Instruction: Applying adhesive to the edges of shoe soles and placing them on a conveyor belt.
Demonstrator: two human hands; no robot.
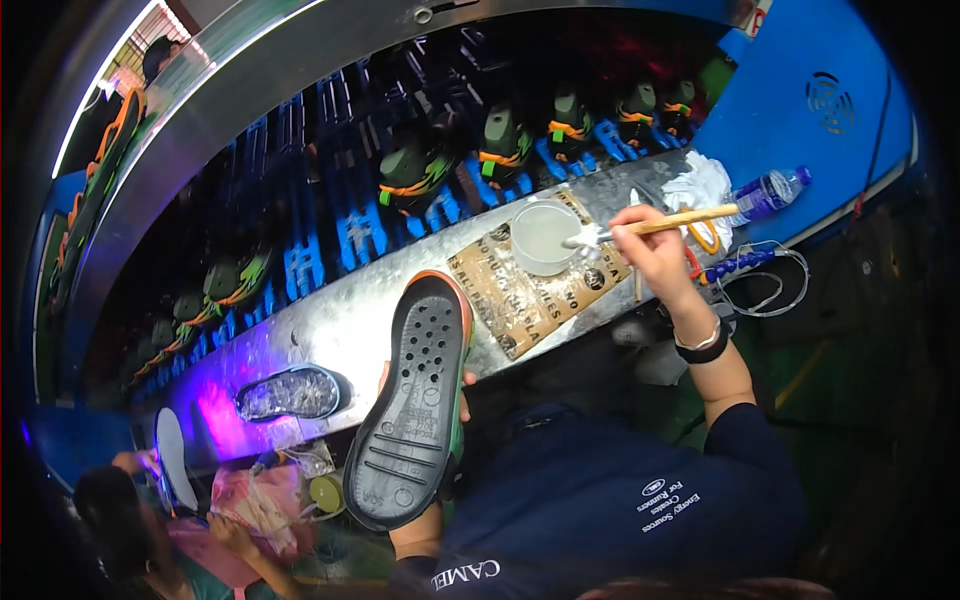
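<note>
Head view: right hand (650, 250) pinches brush (680, 220) by its wooden handle, white tip over clear tub (540, 262) just left of that hand. Left hand (465, 402), mostly hidden under black shoe sole (415, 400), grips it, fingers at both edges. Tub sits on brown printed sheet (520, 318); bottle (768, 196) right of right hand.

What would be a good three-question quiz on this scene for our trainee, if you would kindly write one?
1. Which hand holds the wooden-handled brush?
2. True or false: the dark sole in the left hand has round holes.
3. The clear cup stands on:
A) a white cloth
B) a brown printed sheet
C) the sole

Key:
1. The right hand.
2. True.
3. B.
</note>
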